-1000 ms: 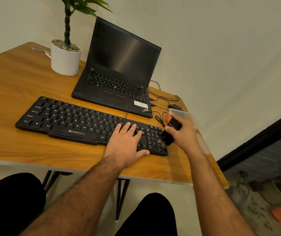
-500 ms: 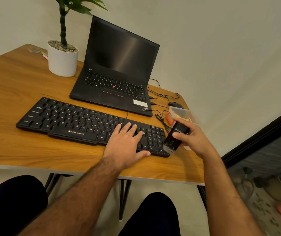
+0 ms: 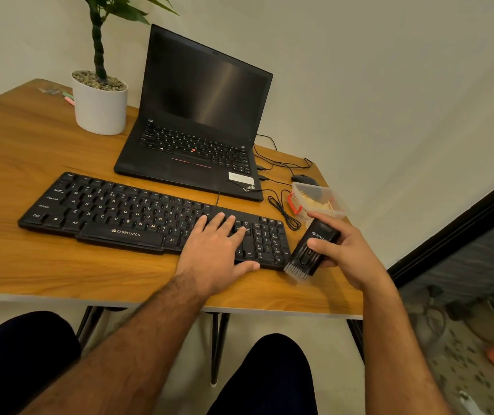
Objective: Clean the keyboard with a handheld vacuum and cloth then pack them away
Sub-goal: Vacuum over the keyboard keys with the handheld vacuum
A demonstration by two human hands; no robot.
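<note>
**Vacuum lifted clear, brush end down**

The right hand (image 3: 349, 254) has carried the handheld vacuum (image 3: 311, 250) out of the plastic container (image 3: 328, 196), fingers wrapped around it, bristles just beside the keyboard (image 3: 119, 211). The left hand (image 3: 218, 250) stays flat, fingers spread, steadying the keys. Cleaning looks imminent.

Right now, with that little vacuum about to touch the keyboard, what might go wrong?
The handheld vacuum in the right hand hovers beside the keyboard near the coiled cable; its brush might snag it. The left hand lies flat on the keys, possibly blocking the sweep. The plastic container behind could get knocked.
</note>
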